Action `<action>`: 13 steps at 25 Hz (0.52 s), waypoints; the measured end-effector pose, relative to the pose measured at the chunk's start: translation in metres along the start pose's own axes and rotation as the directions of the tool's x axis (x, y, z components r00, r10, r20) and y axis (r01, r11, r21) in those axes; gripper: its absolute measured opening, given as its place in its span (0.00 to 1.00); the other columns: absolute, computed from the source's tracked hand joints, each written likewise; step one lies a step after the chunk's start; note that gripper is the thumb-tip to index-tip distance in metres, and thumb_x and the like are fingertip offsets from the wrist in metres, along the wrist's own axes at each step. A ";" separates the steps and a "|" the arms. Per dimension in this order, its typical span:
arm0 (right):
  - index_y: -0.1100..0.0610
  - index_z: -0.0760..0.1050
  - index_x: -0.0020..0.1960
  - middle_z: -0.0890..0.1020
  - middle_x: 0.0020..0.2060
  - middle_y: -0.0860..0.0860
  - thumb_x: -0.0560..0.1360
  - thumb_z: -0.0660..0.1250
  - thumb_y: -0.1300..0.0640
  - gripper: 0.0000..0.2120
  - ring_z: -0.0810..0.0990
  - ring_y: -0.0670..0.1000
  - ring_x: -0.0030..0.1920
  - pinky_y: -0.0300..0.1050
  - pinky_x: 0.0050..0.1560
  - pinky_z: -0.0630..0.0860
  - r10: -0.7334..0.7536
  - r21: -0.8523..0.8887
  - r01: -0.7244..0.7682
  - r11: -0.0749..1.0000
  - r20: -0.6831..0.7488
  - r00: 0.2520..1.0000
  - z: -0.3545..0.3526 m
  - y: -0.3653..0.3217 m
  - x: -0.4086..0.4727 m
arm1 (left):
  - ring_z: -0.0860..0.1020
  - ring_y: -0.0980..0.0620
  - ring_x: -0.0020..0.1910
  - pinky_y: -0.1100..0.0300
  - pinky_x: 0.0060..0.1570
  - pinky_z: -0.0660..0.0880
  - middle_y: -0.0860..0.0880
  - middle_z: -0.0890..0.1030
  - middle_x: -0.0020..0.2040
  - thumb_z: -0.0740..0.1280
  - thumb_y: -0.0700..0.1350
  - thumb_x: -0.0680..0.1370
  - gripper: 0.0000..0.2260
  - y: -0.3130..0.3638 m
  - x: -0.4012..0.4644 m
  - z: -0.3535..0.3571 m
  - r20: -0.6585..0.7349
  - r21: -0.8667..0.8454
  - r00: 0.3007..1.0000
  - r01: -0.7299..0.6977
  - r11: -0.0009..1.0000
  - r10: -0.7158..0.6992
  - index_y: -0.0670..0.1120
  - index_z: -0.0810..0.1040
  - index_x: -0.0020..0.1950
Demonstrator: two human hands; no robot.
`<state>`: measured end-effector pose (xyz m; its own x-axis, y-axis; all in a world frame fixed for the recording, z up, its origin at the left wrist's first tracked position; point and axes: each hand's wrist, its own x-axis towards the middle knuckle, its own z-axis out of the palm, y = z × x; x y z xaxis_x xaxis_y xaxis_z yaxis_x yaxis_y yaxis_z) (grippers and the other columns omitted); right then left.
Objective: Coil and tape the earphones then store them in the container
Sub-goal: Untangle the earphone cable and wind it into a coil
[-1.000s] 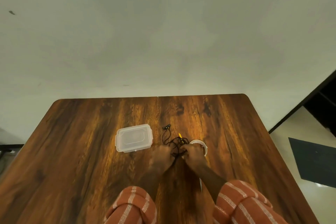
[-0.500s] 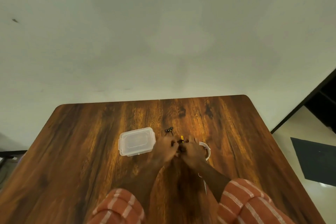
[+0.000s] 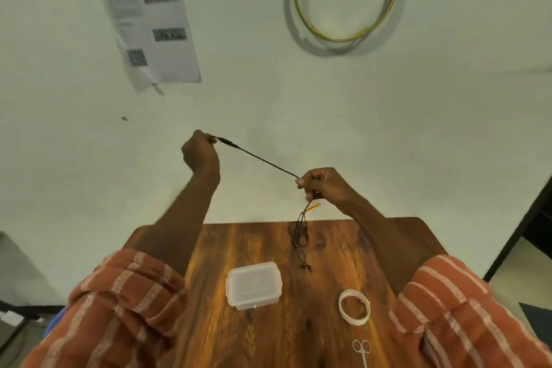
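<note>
Two hands are up above the counter [image 3: 328,248], and between them I hold a straight, taut stretch of the earphones [image 3: 260,158], a thin black cord. My left hand [image 3: 198,154] has its grip pinched tight on the thicker, rod-like end of the cord, raised high and out beyond the far edge of the counter. My right hand [image 3: 324,185] sits lower, also beyond that far edge, with its grip curled and clamped round the cord; below it the rest of the cord hangs down in a loose, tangled bundle with a small yellow bit near the top, and one earbud dangles at the bottom, over the wood. I cannot tell whether that earbud touches the surface.

On the counter, which is glossy, dark-streaked wood with rounded corners, the container [image 3: 254,285] lies near the middle: a small rectangular box of cloudy, translucent plastic with rounded corners and its lid on. To the right of the container, well apart from it, lies the tape [image 3: 354,307], a thin white ring, flat on the wood. Nearer to me than the tape, by the counter's near edge, lies a small pair of metal scissors [image 3: 362,351] with round loop handles. My rolled sleeves [image 3: 125,308] are orange-red cloth with pale woven stripes.
</note>
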<state>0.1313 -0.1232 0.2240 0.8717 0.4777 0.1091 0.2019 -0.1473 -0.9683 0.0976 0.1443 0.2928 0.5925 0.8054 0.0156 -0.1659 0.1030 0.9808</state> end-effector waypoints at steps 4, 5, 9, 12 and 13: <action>0.58 0.80 0.42 0.72 0.27 0.50 0.79 0.68 0.53 0.11 0.68 0.47 0.27 0.41 0.32 0.72 -0.079 0.024 0.080 0.996 -0.039 0.996 -0.005 -0.053 0.009 | 0.64 0.48 0.25 0.59 0.28 0.65 0.48 0.68 0.27 0.58 0.43 0.70 0.10 -0.002 0.012 -0.043 0.157 0.278 0.978 0.088 0.957 -0.136 0.43 0.73 0.31; 0.58 0.79 0.41 0.70 0.28 0.50 0.79 0.67 0.52 0.11 0.65 0.47 0.28 0.40 0.30 0.67 -0.097 0.033 0.100 0.994 -0.076 0.992 -0.006 -0.064 0.011 | 0.61 0.50 0.22 0.62 0.26 0.61 0.50 0.64 0.25 0.58 0.44 0.71 0.09 -0.009 0.010 -0.051 0.298 0.288 0.926 0.143 0.947 -0.231 0.43 0.72 0.33; 0.56 0.81 0.43 0.66 0.29 0.49 0.79 0.66 0.55 0.09 0.60 0.47 0.29 0.37 0.26 0.57 -0.154 0.018 0.159 0.987 -0.177 0.972 -0.014 -0.098 0.019 | 0.64 0.52 0.23 0.59 0.32 0.69 0.51 0.62 0.24 0.63 0.58 0.78 0.21 -0.015 -0.009 -0.068 0.687 0.403 0.584 0.188 0.896 -0.432 0.41 0.80 0.46; 0.57 0.82 0.45 0.65 0.28 0.49 0.79 0.67 0.55 0.08 0.60 0.47 0.28 0.37 0.25 0.56 -0.173 0.024 0.180 0.983 -0.166 0.971 -0.008 -0.120 0.020 | 0.81 0.46 0.49 0.50 0.55 0.72 0.46 0.83 0.48 0.64 0.70 0.71 0.32 -0.010 -0.034 -0.048 0.715 0.545 0.576 -0.105 0.832 -0.396 0.44 0.79 0.59; 0.57 0.83 0.45 0.65 0.27 0.49 0.78 0.68 0.55 0.08 0.60 0.47 0.27 0.37 0.25 0.56 -0.183 0.018 0.187 0.982 -0.134 0.974 -0.003 -0.128 0.021 | 0.79 0.48 0.59 0.51 0.61 0.69 0.48 0.81 0.58 0.64 0.72 0.69 0.35 -0.003 -0.046 -0.036 0.727 0.495 0.625 -0.189 0.848 -0.285 0.46 0.76 0.64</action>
<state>0.1249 -0.0973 0.3513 0.8717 0.3766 0.3135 0.3531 -0.0393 -0.9348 0.0423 0.1283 0.2818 0.9905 0.0496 -0.1283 0.1376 -0.3543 0.9250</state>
